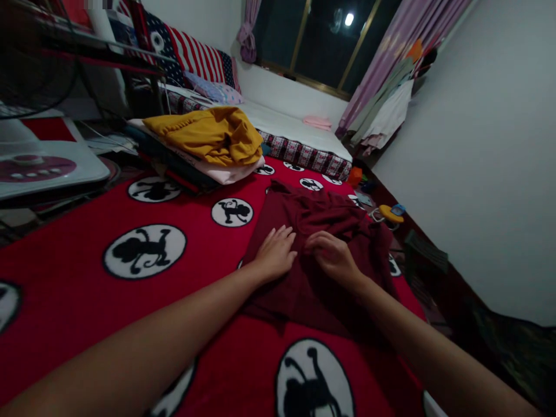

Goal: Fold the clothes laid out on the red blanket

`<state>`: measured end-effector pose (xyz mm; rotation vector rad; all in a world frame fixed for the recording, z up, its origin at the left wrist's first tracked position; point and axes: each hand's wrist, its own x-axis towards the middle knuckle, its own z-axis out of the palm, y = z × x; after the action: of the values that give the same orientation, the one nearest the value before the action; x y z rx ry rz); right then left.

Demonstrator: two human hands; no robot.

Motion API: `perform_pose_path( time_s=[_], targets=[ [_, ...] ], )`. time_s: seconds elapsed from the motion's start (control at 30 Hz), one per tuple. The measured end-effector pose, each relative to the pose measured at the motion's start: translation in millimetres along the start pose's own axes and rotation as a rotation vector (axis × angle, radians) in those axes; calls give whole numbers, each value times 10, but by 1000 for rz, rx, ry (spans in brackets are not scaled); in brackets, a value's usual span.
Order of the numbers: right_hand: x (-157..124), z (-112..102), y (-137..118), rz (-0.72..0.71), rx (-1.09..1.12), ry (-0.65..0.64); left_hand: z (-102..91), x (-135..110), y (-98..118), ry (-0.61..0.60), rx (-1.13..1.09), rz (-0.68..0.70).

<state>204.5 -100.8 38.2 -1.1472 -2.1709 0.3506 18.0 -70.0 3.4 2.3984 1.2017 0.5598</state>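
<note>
A maroon garment (299, 301) lies spread on the red blanket (56, 289), with wrinkles across its far part and a flatter part near me. My left hand (278, 253) rests on its left side, fingers stretched out and palm down. Just right of it, my right hand (333, 258) is closed, its fingers curled against the cloth and gripping a bit of it. The fingertips of that hand are partly hidden. What kind of garment it is does not show.
A stack of folded clothes with a mustard-yellow garment (208, 136) on top sits at the far left of the blanket. Behind it is a bed or bench with a white top (278, 116). A fan's base (47, 156) stands at left; a yellow stool (390, 214) is by the right wall.
</note>
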Motion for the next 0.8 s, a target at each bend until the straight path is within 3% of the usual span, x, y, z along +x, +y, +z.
perform_pose_path(
  time_s=[0.1, 0.2, 0.3, 0.4, 0.57, 0.7, 0.8],
  targets=[
    [-266, 67, -221, -161, -7, -101, -88, 54, -80, -47, -155, 18],
    [-351, 198, -358, -272, -62, -172, -229, 66, -175, -121, -460, 65],
    [-350, 325, -394, -323, -119, -212, -372, 33, -260, -187, -767, 57],
    [-348, 350, -362, -296, -48, -209, -445, 16, -302, -192, -853, 24],
    [-408, 231, -305, -185, 125, -79, -390, 50, -259, -185, -616, 81],
    [-428, 236, -343, -184, 161, -128, -305, 10, -188, -108, -255, 187],
    [-397, 273, -394, -215, 169, -151, -265, 7, -127, -61, -97, 161]
  ],
)
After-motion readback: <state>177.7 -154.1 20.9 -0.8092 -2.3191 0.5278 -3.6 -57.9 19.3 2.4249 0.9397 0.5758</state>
